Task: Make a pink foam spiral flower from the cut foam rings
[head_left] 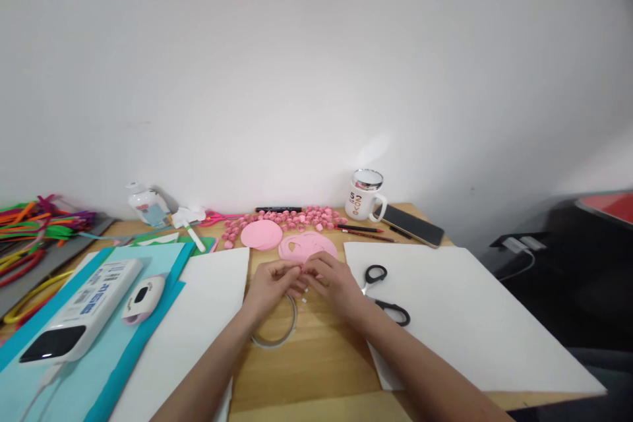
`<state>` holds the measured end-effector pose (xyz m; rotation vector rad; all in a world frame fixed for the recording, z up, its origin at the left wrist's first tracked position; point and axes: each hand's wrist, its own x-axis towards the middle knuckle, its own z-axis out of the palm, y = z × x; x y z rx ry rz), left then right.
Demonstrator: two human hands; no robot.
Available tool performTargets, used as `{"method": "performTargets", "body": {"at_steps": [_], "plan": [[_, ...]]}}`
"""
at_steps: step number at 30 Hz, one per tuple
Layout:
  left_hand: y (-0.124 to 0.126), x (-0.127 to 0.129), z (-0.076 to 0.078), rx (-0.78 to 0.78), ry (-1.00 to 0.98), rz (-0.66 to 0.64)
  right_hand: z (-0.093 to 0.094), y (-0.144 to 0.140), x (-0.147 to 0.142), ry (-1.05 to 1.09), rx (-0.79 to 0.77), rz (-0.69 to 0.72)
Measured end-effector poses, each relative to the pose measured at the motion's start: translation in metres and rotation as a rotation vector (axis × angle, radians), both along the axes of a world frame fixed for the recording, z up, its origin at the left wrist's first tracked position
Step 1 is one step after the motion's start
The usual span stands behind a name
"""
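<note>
On the wooden table (306,376), between 2 white sheets (469,316), the right forearm (400,343) crosses near the scissors (380,304) and could nudge them. The left hand (270,287) and right hand (339,283) meet, fingertips pinched together on a paper piece (301,268). A dropped wrist could drag the tape roll (273,345) under the left hand; a stray knuckle could scatter the pink rounds (321,244) just beyond. The paper piece looks pink and tiny, mostly hidden; loose pinching could drop it.
</note>
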<state>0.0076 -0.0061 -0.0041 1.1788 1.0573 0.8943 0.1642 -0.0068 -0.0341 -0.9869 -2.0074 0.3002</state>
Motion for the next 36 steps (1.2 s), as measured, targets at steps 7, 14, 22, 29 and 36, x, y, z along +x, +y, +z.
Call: {"method": "performTargets", "body": {"at_steps": [7,14,22,29,36], "plan": [[0.002,-0.001,-0.001,0.073,0.079,-0.008,0.005,0.0,0.001,-0.086,-0.028,0.007],[0.001,-0.001,-0.012,0.35,0.34,0.019,-0.001,0.002,0.001,-0.169,0.003,0.022],[0.008,-0.01,-0.019,0.601,0.59,0.15,0.01,0.046,0.046,-0.138,-0.069,-0.347],[0.008,-0.011,-0.021,0.622,0.725,0.103,0.008,0.074,0.053,-0.294,-0.254,-0.537],[0.009,-0.013,-0.022,0.597,0.759,0.104,0.005,0.075,0.058,-0.307,-0.283,-0.529]]}}
